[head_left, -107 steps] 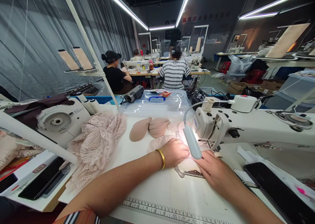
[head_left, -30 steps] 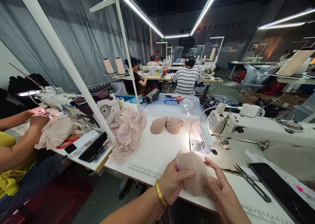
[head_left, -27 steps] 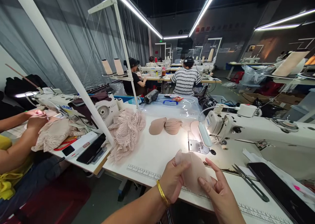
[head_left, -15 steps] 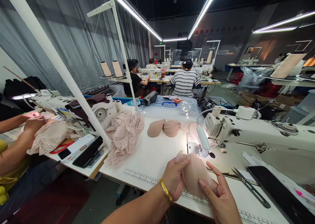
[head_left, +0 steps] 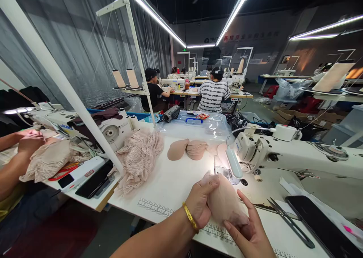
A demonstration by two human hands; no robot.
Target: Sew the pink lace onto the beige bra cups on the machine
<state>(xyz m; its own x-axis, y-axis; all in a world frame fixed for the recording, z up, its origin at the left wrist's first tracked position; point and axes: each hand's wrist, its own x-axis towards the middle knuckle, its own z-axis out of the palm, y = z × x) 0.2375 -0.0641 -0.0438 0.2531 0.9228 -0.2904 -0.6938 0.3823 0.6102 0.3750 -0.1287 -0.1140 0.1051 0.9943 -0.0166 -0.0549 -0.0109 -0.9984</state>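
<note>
A beige bra cup (head_left: pixel 223 198) with thin sheer fabric over it is held above the front of the sewing table (head_left: pixel 159 178). My left hand (head_left: pixel 199 200) grips its left edge, thumb on top and the other fingers underneath. At the lower right edge, my right hand (head_left: pixel 250 227) pinches the cup and loose fabric between the thumb and fingers, its index finger raised. Just beyond the cup is the lit needle area of a white sewing machine (head_left: pixel 263 148). More beige cups (head_left: pixel 196 150) lie overlapped on the table.
Crumpled beige lace (head_left: pixel 138 156) lies at the table's left. Thread snips (head_left: pixel 295 224) and a black phone (head_left: pixel 317 224) are on the right. A clear plastic box (head_left: pixel 195 127) stands behind. Left, a co-worker's hands (head_left: pixel 30 140) work at another machine (head_left: pixel 82 122).
My right thumb has slid down from the cup's face toward its lower edge, where the fabric now bunches. My left hand keeps its grip. The view has shifted slightly.
</note>
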